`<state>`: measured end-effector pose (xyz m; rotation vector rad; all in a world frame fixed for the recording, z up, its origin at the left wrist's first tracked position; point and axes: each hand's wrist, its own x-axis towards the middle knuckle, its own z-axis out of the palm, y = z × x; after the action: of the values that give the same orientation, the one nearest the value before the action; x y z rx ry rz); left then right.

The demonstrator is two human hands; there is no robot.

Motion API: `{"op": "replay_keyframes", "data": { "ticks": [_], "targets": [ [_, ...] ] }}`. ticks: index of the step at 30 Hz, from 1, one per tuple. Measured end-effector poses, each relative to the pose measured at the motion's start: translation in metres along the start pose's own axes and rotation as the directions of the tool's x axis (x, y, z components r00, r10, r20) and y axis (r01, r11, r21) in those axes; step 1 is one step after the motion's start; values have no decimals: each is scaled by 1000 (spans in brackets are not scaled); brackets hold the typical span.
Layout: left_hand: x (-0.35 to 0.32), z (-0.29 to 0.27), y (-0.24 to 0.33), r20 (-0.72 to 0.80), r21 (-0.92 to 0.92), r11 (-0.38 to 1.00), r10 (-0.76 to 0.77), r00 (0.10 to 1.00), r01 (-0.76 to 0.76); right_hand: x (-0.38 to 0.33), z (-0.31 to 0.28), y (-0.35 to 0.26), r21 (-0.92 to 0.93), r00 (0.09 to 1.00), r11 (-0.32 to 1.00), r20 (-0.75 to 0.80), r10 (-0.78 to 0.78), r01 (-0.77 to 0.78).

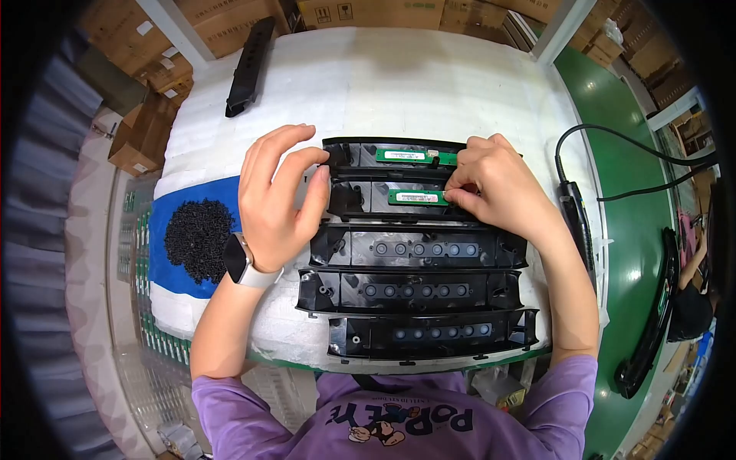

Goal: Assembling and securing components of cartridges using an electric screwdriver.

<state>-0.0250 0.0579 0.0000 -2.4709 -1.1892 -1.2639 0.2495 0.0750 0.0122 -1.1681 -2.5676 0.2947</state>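
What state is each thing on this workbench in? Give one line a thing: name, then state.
Left hand: fingers spread, resting on the second housing's left end.
Right hand: pinching the lower green board.
Lower green board: lying in the second housing.
Upper green board: seated in the top housing.
Three nearer housings: without boards.
Black screws: heaped.

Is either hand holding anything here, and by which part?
The right hand pinches the right end of a green circuit board on the second black panel; the left hand steadies that panel's left end.
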Motion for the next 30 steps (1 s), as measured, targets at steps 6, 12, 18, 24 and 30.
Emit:
{"op": "replay_keyframes", "data": {
  "ticks": [6,12,18,24,30],
  "targets": [
    [1,-3,-5,-19,31,999,-42,999,43,1,3,-2,-90,999,995,-12,-46,45],
    [6,-12,-23,-172,87,991,-90,981,106,2,1,-2,-91,995,991,22,-100,101],
    [9,-38,-41,-200,75,932,-335,921,355,0,-1,-4,-135,988,979,42,-148,153],
    [-5,-63,-28,-171,89,917,-370,913,388,-5,-23,8,17,990,989,-1,-144,144],
    [-85,-120,-10,-213,256,855,-405,889,451,-14,-49,2,-55,995,997,-86,-55,50]
  ]
}}
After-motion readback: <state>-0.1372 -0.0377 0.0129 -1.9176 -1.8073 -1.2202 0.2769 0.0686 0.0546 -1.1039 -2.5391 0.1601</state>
